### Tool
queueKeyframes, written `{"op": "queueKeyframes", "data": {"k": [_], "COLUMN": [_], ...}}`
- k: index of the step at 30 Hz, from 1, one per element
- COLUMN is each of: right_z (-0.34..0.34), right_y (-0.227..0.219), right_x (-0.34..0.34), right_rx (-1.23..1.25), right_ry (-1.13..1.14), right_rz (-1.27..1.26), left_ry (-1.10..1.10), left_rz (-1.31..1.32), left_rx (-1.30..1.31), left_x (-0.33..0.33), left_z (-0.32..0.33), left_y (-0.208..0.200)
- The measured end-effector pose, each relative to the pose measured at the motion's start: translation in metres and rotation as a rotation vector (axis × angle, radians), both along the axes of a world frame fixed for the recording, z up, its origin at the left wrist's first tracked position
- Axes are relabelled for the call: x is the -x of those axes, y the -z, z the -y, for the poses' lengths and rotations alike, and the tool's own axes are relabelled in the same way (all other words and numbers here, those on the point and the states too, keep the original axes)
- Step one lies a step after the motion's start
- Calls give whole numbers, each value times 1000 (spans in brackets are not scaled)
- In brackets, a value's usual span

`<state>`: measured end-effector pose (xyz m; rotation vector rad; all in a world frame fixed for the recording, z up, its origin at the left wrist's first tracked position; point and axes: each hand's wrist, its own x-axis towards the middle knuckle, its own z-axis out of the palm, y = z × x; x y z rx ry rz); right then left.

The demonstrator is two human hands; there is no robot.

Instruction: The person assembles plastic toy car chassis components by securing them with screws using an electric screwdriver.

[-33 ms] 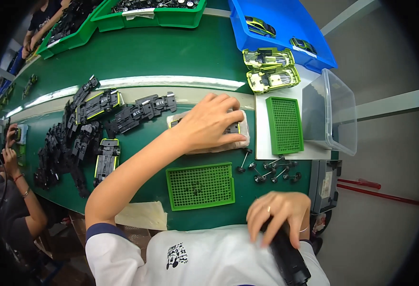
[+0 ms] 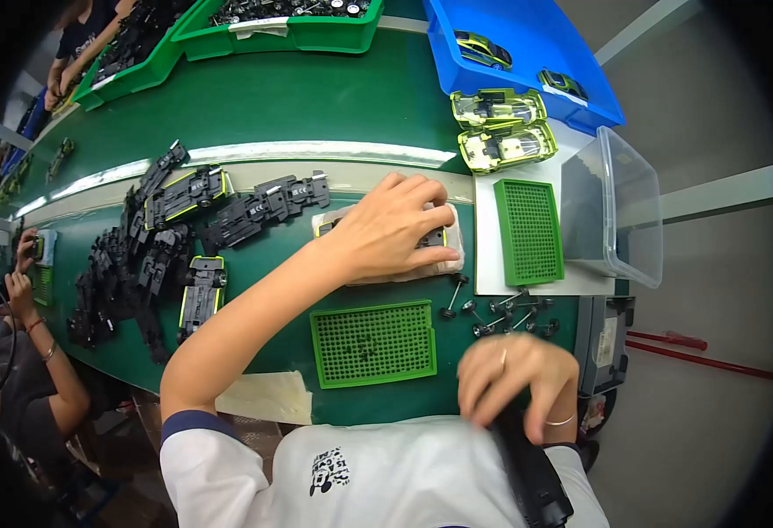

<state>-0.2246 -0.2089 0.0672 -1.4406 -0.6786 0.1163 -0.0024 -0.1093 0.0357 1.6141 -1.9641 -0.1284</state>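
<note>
Toy car (image 2: 433,238) held down on a pale pad

The toy car sits on the pale pad (image 2: 456,231) near the middle of the green workbench (image 2: 290,97), mostly hidden by the person's left hand (image 2: 386,227). From here, only its dark ends and a bit of yellow-green trim show. The left fingers arch over the far side with the thumb along the near side, clasping the car between them. The right hand (image 2: 520,374), blurred, is over a black handheld tool (image 2: 534,475) close to the body; I can't tell whether those fingers close round it or merely touch it.

As I judge it, the left hand does well to bear straight down, so the car stays flat and the pad doesn't slide. Fingertips belong on the edges, leaving the middle open. The right hand would want a full, settled grip on the tool before lifting it, and a path clear of the loose wheel axles (image 2: 483,331) just beyond. The green perforated tray (image 2: 404,352) lies close by as well, with small dark pieces in it that a careless sleeve could scatter.
</note>
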Motion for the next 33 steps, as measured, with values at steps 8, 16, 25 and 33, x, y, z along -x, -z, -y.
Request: {"op": "queueKeyframes", "data": {"k": [8, 16, 25, 33], "right_z": [11, 14, 20, 18], "right_y": [29, 41, 51, 39], "right_x": [-64, -73, -71, -71], "right_rx": [596, 502, 491, 669], "right_ry": [1053, 971, 907, 906], "right_rz": [-61, -191, -198, -148], "left_ry": [-37, -7, -32, -462], "left_rz": [-6, -85, -783, -873], "left_rx": [148, 73, 130, 439], "left_x": [0, -5, -33, -69], "left_z": [11, 12, -16, -72], "left_y": [6, -2, -29, -58]}}
